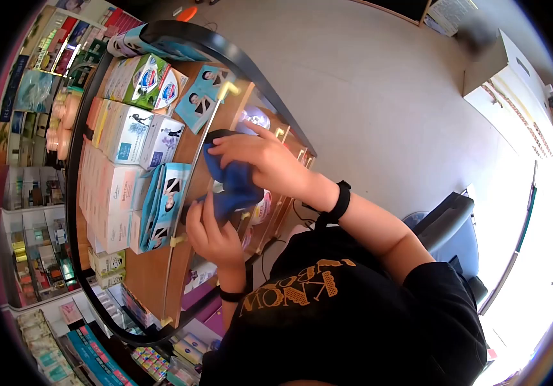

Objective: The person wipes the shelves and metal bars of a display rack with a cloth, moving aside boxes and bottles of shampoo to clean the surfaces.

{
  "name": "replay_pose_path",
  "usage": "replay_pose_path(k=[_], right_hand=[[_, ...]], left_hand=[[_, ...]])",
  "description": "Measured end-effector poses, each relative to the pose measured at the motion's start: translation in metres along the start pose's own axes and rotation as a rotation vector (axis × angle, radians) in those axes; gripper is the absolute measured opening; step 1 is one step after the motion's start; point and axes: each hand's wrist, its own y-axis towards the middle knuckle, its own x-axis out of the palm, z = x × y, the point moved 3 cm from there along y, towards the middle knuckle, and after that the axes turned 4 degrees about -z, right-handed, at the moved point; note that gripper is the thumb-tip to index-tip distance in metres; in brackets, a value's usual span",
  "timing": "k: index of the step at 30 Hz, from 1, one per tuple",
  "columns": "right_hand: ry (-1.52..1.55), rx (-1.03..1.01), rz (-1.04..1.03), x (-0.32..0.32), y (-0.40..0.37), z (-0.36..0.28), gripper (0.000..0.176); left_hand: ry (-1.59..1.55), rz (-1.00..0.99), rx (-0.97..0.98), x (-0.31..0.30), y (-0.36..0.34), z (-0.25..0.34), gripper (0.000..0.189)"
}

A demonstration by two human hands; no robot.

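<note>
A crumpled blue cloth [234, 186] hangs between my two hands, in front of the shelf's edge. My right hand [257, 157] grips it from above, the fingers bent over its upper part. Lower down, my left hand [214, 235] holds the cloth's lower left side, with the fingertips pressed to it. Parts of the cloth are hidden behind my fingers. Close to my left hand, blue packets [164, 206] printed with a person's picture stand on the wooden shelf [144, 273]. A purple-topped item [255, 118] shows behind my right hand.
The shelf has a curved black frame [225, 48]. Pink-and-white boxes [112, 193], white boxes [131, 135] and green soap packs [144, 80] stand on it. A dark chair [447, 222] is to the right. Display cases [38, 254] line the left, and a white cabinet [505, 90] stands far right.
</note>
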Motion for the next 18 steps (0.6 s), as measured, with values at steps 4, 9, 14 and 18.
replay_pose_path(k=[4,9,14,18], right_hand=[[0.007,0.007,0.013,0.003,-0.002,0.0,0.046],[-0.011,0.05,0.014,0.006,-0.002,-0.007,0.048],[-0.109,0.055,0.04,0.013,-0.001,-0.025,0.051],[-0.171,0.031,0.001,0.042,-0.004,-0.042,0.045]], left_hand=[[0.034,-0.021,-0.023,-0.001,0.005,0.006,0.053],[-0.09,-0.042,0.001,-0.018,-0.016,-0.002,0.051],[-0.003,0.024,-0.011,-0.048,-0.057,-0.022,0.05],[0.056,0.067,-0.158,-0.088,-0.1,-0.046,0.052]])
